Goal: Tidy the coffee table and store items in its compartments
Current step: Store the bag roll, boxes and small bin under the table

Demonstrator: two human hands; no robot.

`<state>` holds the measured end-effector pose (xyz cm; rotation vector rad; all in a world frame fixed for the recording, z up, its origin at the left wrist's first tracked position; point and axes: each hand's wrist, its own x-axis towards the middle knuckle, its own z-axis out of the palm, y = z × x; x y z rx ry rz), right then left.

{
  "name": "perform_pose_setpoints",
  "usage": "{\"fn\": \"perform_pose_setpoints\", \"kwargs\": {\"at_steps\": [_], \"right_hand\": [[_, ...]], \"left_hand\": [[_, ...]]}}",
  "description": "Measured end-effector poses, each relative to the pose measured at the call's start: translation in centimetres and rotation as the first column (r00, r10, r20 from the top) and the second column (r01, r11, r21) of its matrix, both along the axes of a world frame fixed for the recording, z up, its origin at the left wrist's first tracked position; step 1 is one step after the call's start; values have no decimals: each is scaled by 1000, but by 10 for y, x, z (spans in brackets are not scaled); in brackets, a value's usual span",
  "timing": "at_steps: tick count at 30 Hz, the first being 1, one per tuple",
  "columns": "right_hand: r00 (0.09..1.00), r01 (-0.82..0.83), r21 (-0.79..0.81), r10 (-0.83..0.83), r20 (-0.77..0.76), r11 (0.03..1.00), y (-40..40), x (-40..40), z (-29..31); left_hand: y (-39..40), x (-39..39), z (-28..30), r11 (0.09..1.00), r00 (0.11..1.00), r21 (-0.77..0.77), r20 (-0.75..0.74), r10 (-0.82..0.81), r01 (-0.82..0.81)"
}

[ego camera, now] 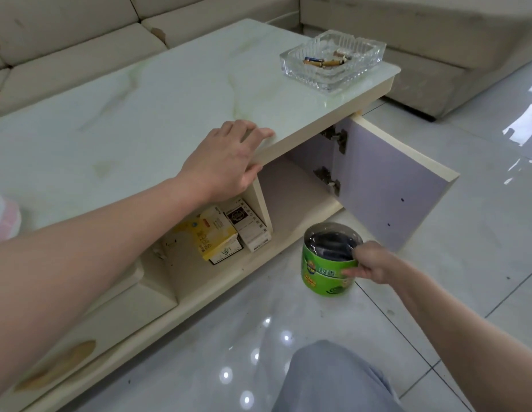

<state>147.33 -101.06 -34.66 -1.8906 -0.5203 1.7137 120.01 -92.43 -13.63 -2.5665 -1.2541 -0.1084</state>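
Note:
A green round tin (328,275) with dark contents hangs low over the floor in front of the coffee table (145,93), and my right hand (370,263) grips its rim. My left hand (226,162) rests flat on the table's front edge, fingers spread, thumb under the lip. Below it, an open compartment holds a yellow box (212,236) and a white box (253,230). To the right, a second compartment (297,191) stands open behind its swung-out lilac door (386,185). A glass ashtray (333,59) with cigarette butts sits on the far right of the tabletop.
A beige sofa (80,34) runs behind and to the right of the table. A pink and white object (3,215) sits at the tabletop's left edge. The floor is glossy white tile (482,263). My knee in grey trousers (333,379) is at the bottom.

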Motion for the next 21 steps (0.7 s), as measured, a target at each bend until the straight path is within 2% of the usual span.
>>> {"fn": "perform_pose_setpoints", "kwargs": {"at_steps": [3,7,12,17,19,21], "right_hand": [[998,-22,62,25,-61,998,29,-4,40],[998,-52,164,48,30,985,68,-17,63],[995,-36,243,12,102,969,100,-35,41],[999,40,310,-47,14,950,90,-44,19],[997,82,389,-74,-35,918,85,-42,13],[998,58,496,-70,5,866,81,-41,9]], "left_hand": [[0,0,0,1000,1000,-10,8,6,-6],[0,-1,1,1000,1000,-8,21,3,-3],[0,-1,1,1000,1000,-8,31,-2,2],[2,-2,0,1000,999,-16,42,-3,3],[2,-2,-1,1000,999,-16,47,-2,3],[3,-2,-1,1000,999,-13,49,-4,5]]}}
